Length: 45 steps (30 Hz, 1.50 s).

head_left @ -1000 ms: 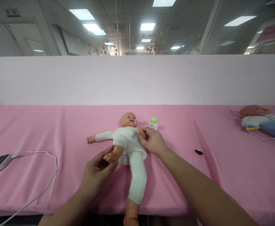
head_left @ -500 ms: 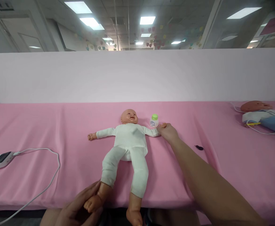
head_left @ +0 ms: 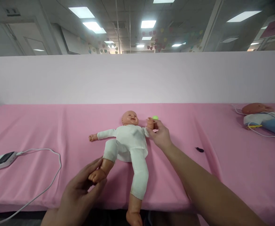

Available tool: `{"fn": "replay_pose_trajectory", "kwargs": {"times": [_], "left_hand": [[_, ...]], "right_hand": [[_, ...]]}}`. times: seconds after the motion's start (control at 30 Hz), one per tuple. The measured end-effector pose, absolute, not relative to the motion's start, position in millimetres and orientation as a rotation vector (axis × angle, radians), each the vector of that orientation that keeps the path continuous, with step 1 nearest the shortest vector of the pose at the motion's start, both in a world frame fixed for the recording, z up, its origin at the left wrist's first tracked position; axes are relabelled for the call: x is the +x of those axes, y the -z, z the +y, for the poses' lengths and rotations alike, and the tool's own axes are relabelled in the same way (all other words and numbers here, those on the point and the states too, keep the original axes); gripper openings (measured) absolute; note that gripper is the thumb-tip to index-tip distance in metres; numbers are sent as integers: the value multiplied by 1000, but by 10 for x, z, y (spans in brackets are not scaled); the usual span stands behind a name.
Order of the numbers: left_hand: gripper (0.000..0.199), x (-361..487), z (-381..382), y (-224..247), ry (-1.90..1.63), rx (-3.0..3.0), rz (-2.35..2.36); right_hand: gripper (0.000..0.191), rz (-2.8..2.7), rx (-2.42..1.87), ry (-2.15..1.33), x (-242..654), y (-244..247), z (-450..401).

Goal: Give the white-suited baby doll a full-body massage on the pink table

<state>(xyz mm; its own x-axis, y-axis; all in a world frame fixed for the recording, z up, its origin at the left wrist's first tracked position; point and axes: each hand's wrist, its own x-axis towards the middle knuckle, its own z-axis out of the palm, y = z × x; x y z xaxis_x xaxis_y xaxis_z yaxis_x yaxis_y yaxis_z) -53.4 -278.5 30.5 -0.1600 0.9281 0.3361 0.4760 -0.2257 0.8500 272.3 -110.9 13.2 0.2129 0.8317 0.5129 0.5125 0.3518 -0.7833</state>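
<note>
A baby doll (head_left: 130,138) in white clothes lies face up on the pink sheet (head_left: 175,179). My left hand (head_left: 81,185) is closed around the doll's foot and ankle on the left side of the view, with that leg bent and raised. The doll's hand on the right is pinched in my right hand (head_left: 160,133), lifted above the sheet. Just behind my right hand a bottle's green cap (head_left: 155,117) shows; the rest of the bottle is hidden. The doll's other arm lies stretched out to the left, and its other leg extends over the near edge.
A white handheld device (head_left: 2,160) with a dark screen lies at the left, its white cable (head_left: 57,175) hanging over the front edge. A small black object (head_left: 199,149) rests right of my forearm. A second doll (head_left: 264,114) with tubing lies far right. A low white wall (head_left: 137,78) stands behind.
My left hand has pushed the doll's foot up and away from me, bending the leg. My right hand has lifted the doll's hand and drawn it left toward its body, covering most of the bottle.
</note>
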Motion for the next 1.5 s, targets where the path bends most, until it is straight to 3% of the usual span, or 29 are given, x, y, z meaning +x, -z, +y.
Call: {"fn": "replay_pose_trajectory", "kwargs": {"times": [0.13,0.3,0.5,0.77,0.97,1.27,1.5], "left_hand": [[64,-376,-2448,-383,-1337,1576,1447],[71,-265,-2092,-388,-1259,1492,1369],[72,-234,-2047,-350,-1229,1492,1373],[57,-500,-2589,-311,-1240,1724,1391],[48,-692,-2996,-184,-1154,1931,1467],[45,-773,-3138,147,-1209,2073,1483],[47,-747,-3088,-30,-1201,2054,1468]], "right_hand": [[29,-1843,-1132,-120,2438,-101,-1226],[33,-2063,-999,70,2340,-53,-1269],[35,-2108,-997,51,2366,-79,-1283],[47,-1723,-1263,-104,2570,-93,-1174],[72,-1254,-1604,-347,3008,-109,-1002],[62,-1338,-2009,-455,3332,47,-858],[73,-1240,-1859,-396,3221,-70,-923]]}}
